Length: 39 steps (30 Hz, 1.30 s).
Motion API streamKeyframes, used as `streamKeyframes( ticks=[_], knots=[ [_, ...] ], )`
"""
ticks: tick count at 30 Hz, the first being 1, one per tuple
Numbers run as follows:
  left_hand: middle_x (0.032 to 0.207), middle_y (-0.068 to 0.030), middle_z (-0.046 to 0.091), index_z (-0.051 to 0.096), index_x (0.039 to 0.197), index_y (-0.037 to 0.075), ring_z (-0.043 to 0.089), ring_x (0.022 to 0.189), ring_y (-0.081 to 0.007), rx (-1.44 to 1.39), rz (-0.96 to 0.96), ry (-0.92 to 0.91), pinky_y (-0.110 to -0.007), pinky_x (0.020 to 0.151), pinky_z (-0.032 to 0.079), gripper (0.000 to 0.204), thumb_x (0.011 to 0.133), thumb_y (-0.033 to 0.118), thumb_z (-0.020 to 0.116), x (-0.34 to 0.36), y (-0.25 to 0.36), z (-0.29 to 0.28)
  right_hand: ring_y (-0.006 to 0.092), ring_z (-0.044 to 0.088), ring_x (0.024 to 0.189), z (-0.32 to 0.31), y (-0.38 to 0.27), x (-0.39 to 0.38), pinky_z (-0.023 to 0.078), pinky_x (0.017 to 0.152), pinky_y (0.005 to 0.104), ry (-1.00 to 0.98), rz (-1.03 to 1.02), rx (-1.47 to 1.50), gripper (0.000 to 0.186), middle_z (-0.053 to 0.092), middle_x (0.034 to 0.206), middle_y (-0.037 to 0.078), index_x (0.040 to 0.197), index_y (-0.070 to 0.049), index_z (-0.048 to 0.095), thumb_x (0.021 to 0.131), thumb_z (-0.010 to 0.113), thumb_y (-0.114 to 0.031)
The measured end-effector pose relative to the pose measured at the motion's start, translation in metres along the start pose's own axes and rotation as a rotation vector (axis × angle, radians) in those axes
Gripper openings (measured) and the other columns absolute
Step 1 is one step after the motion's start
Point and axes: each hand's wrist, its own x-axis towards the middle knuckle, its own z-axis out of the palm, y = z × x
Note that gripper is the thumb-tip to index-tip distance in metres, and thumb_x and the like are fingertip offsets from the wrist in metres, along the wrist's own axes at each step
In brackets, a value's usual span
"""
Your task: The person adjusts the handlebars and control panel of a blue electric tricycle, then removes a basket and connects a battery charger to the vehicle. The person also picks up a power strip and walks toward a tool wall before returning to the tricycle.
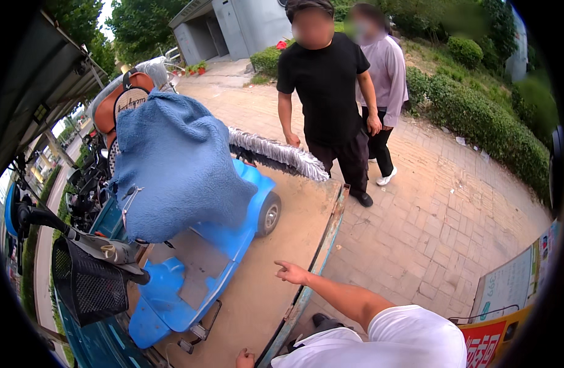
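Observation:
My right hand (292, 273) is stretched out over the tan flatbed floor (257, 288), index finger extended, holding nothing. Beside it stands a blue mobility scooter (224, 264) with a small rear wheel and a black basket (91, 281) at its handlebar end. A blue fleece blanket (181, 165) is draped over the scooter's seat. At the lower edge only a bit of my left hand (245, 358) shows, low over the flatbed; the picture cuts off most of its fingers. Behind the blanket lies a grey fringed duster (282, 156), touched by neither hand.
A worn metal rail (309, 270) edges the flatbed. Past it, a person in black (323, 86) and a person in a pale shirt (386, 80) stand on brick paving (411, 233). Parked bikes (86, 190) are at left, a hedge (478, 122) at right, a yellow-red vehicle (506, 331) lower right.

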Motion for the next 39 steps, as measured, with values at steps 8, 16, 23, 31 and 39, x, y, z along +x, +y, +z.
streamKeyframes(
  ticks=[8,16,23,31,39],
  knots=[
    [0.114,-0.0224,0.058,0.056,0.114,-0.001,0.055,0.107,-0.0332,0.427,0.085,-0.378,-0.040,0.092,0.041,0.045,0.086,0.034,0.049,-0.002,0.025,0.003,0.0233,0.058,0.085,0.233,-0.180,-0.125,0.047,0.074,0.0349,-0.857,-0.682,0.152,0.039,0.060,0.093,0.016,0.109,0.004,0.053,0.092,0.050,-0.031],
    [0.109,-0.0200,0.060,0.060,0.107,0.001,0.058,0.103,-0.0321,0.647,-0.013,-0.475,-0.040,0.088,0.043,0.039,0.082,0.031,0.053,-0.046,-0.011,-0.035,0.0206,0.057,0.087,0.348,-0.202,-0.228,0.047,0.077,0.0349,-1.378,-0.517,0.287,0.038,0.062,0.092,0.013,0.104,0.004,0.058,0.092,0.054,-0.032],
    [0.105,-0.0179,0.063,0.064,0.102,0.003,0.060,0.099,-0.0311,0.671,-0.037,-0.520,-0.040,0.083,0.046,0.034,0.079,0.028,0.056,-0.064,-0.035,-0.039,0.0246,0.058,0.091,0.384,-0.193,-0.241,0.047,0.079,0.0371,-1.194,-0.807,0.078,0.041,0.062,0.095,0.016,0.105,0.003,0.058,0.091,0.054,-0.035],
    [0.105,-0.0137,0.064,0.067,0.096,0.007,0.061,0.098,-0.0320,0.568,-0.095,-0.466,-0.041,0.081,0.048,0.028,0.075,0.023,0.058,-0.047,-0.059,-0.027,0.0288,0.059,0.092,0.371,-0.217,-0.244,0.047,0.078,0.0380,-1.226,-0.620,0.200,0.042,0.062,0.096,0.020,0.103,0.004,0.059,0.091,0.052,-0.036],
    [0.109,-0.0171,0.062,0.067,0.101,0.009,0.059,0.104,-0.0323,0.625,0.032,-0.484,-0.042,0.085,0.047,0.030,0.074,0.019,0.059,-0.036,-0.029,-0.023,0.0266,0.058,0.092,0.353,-0.236,-0.240,0.047,0.080,0.0377,-1.243,-0.472,0.288,0.043,0.062,0.100,0.017,0.106,0.005,0.057,0.091,0.053,-0.036]
  ],
)
